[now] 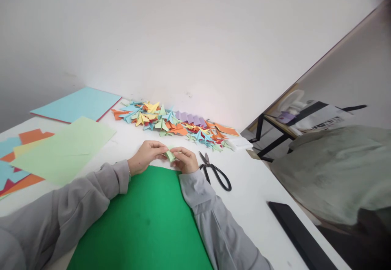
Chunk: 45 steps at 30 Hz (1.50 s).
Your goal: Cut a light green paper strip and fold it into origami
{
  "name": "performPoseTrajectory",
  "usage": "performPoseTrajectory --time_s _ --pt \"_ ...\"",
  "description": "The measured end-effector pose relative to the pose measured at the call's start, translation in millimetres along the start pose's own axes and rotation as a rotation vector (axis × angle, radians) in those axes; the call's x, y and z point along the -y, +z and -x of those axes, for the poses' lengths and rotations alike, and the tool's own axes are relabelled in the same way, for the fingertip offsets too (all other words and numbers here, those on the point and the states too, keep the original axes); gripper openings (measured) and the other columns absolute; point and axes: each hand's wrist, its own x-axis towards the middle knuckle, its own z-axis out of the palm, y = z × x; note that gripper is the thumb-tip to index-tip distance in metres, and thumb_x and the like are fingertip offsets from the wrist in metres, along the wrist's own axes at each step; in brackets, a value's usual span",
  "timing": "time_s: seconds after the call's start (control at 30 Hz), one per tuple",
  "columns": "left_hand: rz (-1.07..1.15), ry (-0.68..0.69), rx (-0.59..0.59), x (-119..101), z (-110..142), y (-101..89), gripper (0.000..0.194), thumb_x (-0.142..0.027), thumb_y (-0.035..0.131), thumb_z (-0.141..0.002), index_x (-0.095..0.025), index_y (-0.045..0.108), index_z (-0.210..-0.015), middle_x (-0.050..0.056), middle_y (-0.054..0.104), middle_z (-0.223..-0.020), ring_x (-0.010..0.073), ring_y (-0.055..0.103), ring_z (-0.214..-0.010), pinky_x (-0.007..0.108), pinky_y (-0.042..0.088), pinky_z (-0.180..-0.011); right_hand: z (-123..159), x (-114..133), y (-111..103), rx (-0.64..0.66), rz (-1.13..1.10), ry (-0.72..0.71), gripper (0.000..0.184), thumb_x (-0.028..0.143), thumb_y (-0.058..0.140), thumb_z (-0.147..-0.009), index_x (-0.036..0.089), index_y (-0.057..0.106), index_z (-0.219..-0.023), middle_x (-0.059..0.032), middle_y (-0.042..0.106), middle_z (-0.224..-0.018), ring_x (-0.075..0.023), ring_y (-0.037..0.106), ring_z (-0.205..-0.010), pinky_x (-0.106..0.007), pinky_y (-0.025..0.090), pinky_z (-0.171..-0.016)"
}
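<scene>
A small piece of folded light green paper point(170, 155) is pinched between my two hands, just past the far edge of a green board point(146, 217). My left hand point(147, 156) grips its left side with thumb and fingertips. On the other side, my right hand point(185, 160) has its fingers closed on the paper too. Scissors point(215, 170) with black handles lie beside my right hand, their blades slightly apart. Behind the hands spreads a pile of small folded paper planes point(166, 119) in several colours.
At left, a large light green sheet point(70, 148) overlaps coloured paper scraps point(21, 176). A blue sheet stack point(79, 103) lies near the wall. A black flat object point(299, 233) sits by the table's right edge, with a bed-like grey-green cloth point(336, 168) beyond.
</scene>
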Motion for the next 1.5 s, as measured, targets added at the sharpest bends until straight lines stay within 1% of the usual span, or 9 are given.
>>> performPoseTrajectory --time_s 0.13,0.3,0.53,0.73,0.93,1.03,1.2,1.33,1.5 --pt "0.022 0.007 -0.01 -1.7 0.6 0.8 0.016 -0.022 0.069 -0.058 -0.009 0.062 -0.062 0.003 0.059 -0.062 0.0119 0.056 -0.059 0.03 0.048 -0.063 0.5 0.4 1.1 -0.018 0.026 0.006 0.019 0.028 0.067 -0.052 0.016 0.065 -0.066 0.0036 0.057 -0.047 -0.0071 0.047 -0.032 -0.019 0.034 -0.034" --pt "0.027 0.023 -0.001 -1.4 0.0 1.8 0.016 -0.023 0.068 -0.06 -0.009 0.062 -0.062 0.002 0.06 -0.061 0.0106 0.055 -0.058 0.028 0.048 -0.061 0.0 -1.2 3.7 -0.07 0.011 -0.031 0.023 0.036 0.068 -0.054 0.015 0.065 -0.062 0.0017 0.059 -0.052 -0.0072 0.048 -0.035 -0.019 0.037 -0.034" --pt "0.008 0.048 0.02 1.1 0.4 1.8 0.019 -0.027 0.068 -0.061 -0.009 0.062 -0.064 0.003 0.061 -0.062 0.0109 0.056 -0.058 0.029 0.049 -0.06 0.4 -2.1 5.8 -0.138 0.014 -0.054 0.028 0.042 0.07 -0.053 0.015 0.063 -0.058 0.0035 0.053 -0.048 -0.0059 0.046 -0.034 -0.019 0.039 -0.033" --pt "-0.068 0.055 0.008 1.8 1.0 1.6 0.027 -0.025 0.073 -0.052 -0.009 0.063 -0.071 0.004 0.064 -0.066 0.0136 0.06 -0.059 0.03 0.049 -0.063 -3.5 -2.2 4.0 -0.131 -0.133 -0.061 0.026 0.039 0.072 -0.052 0.015 0.062 -0.054 0.0035 0.052 -0.048 -0.0065 0.046 -0.04 -0.016 0.037 -0.03" --pt "-0.098 0.037 0.027 1.8 1.9 1.2 0.033 -0.015 0.073 -0.048 -0.01 0.063 -0.079 0.004 0.066 -0.07 0.014 0.06 -0.064 0.029 0.048 -0.066 -4.3 -4.0 2.8 -0.118 -0.132 -0.064 0.027 0.041 0.071 -0.053 0.016 0.062 -0.056 0.0035 0.053 -0.048 -0.0075 0.047 -0.039 -0.019 0.039 -0.032" --pt "-0.12 0.052 0.026 0.5 3.1 2.7 0.035 -0.011 0.068 -0.051 -0.011 0.063 -0.086 0.005 0.066 -0.077 0.0139 0.059 -0.067 0.027 0.048 -0.063 -2.6 -5.0 3.4 -0.11 -0.072 -0.1 0.025 0.04 0.071 -0.054 0.017 0.064 -0.059 0.0027 0.057 -0.049 -0.0078 0.048 -0.039 -0.019 0.039 -0.034" --pt "-0.245 0.1 0.043 -2.4 4.8 4.6 0.028 -0.008 0.059 -0.055 -0.012 0.065 -0.082 0.005 0.064 -0.08 0.013 0.058 -0.066 0.024 0.047 -0.06 -0.2 -5.0 3.3 -0.095 0.005 -0.127 0.025 0.04 0.07 -0.054 0.018 0.066 -0.064 0.0021 0.06 -0.053 -0.0075 0.049 -0.038 -0.02 0.039 -0.036" --pt "-0.242 0.118 0.003 -1.1 2.7 2.7 0.028 -0.01 0.057 -0.057 -0.011 0.065 -0.084 0.002 0.063 -0.072 0.0101 0.056 -0.056 0.024 0.047 -0.057 0.7 -2.7 3.3 -0.094 0.046 -0.15 0.027 0.039 0.07 -0.055 0.019 0.068 -0.073 0.0022 0.059 -0.055 -0.0069 0.048 -0.038 -0.02 0.038 -0.036" --pt "-0.181 0.092 -0.061 0.2 0.2 1.7 0.025 -0.011 0.057 -0.058 -0.011 0.064 -0.081 0.0 0.06 -0.059 0.0105 0.056 -0.053 0.024 0.046 -0.057 2.9 1.2 5.5 -0.077 0.055 -0.148 0.044 0.036 0.073 -0.051 0.021 0.066 -0.091 0.004 0.055 -0.051 -0.0088 0.049 -0.043 -0.021 0.039 -0.038"
